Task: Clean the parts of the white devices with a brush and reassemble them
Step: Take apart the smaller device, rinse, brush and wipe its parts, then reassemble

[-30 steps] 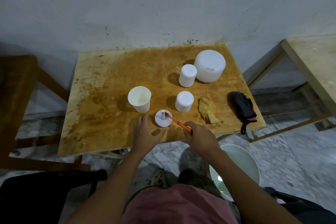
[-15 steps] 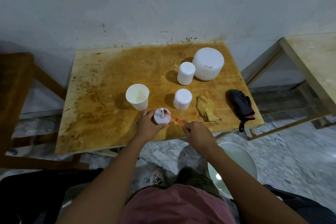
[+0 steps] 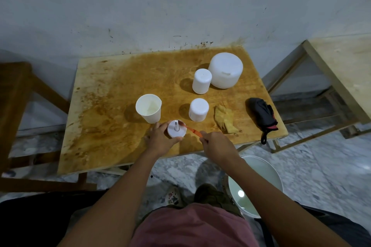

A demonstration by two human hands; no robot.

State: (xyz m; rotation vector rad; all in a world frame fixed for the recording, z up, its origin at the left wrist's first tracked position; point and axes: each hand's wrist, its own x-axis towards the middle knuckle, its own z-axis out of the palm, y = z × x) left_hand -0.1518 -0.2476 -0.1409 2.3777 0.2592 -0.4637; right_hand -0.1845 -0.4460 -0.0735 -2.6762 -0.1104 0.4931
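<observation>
Orange against stained wood, the brush [image 3: 192, 130], pinched in the right hand [image 3: 216, 145], touches the far rim of the small white disc part [image 3: 176, 131], which the left hand [image 3: 159, 139] grips by its sides close to the near edge of the tabletop [image 3: 112, 106], about midway along. So near that edge, a hard stroke toward the body could, I judge, twist the disc out of that grip and drop it to the floor [image 3: 180, 168]. A sideways flick could knock the open white cup [image 3: 149, 108] just beside the left hand, or strain the thin upright post [image 3: 176, 125] at the disc's centre.
</observation>
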